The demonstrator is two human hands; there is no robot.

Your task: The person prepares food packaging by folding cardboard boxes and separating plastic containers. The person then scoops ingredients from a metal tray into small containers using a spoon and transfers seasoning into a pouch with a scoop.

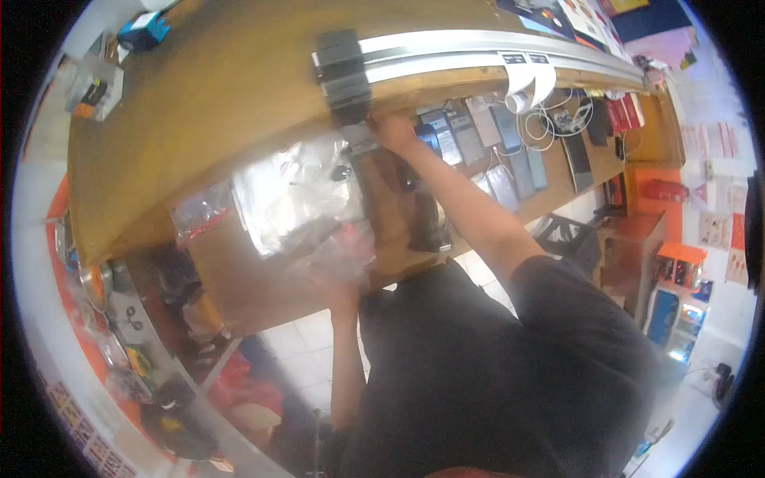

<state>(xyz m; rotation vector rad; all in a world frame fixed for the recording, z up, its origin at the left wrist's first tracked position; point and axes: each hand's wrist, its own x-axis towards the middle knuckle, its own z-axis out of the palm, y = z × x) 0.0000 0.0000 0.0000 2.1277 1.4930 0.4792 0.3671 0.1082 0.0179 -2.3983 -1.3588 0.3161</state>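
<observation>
1. Head view, the whole setting: a person in a black short-sleeved shirt (494,366) is seen from above, at a brown wooden lower bench (239,299). A raised yellow-brown wooden bench top (191,119) overhangs its far side, edged with a long silver metal rail (446,49).

2. The left hand (339,285) is blurred, beside a crumpled clear plastic bag with a pinkish-red patch (351,245). The bag overlaps the fingers and seems to be in the grip, but I cannot tell how tightly it is closed.

3. Just beyond lies a flat, shiny pile of silver and clear plastic pouches (291,195) on the lower bench, left of centre.

4. The right hand (394,131) reaches under the raised edge, near a block wrapped in black (344,76). Its fingertips are hidden or blurred; I cannot tell whether that grip is open or has hold of anything.

5. To its right, flat phone-like slabs and boxes (478,123) lie in a row, near looped white cables (546,127).

6. Handling, in my judgement: thin plastic slides easily, so pinching one edge and steadying the pile helps; the right forearm does best kept clear of the cables.
</observation>
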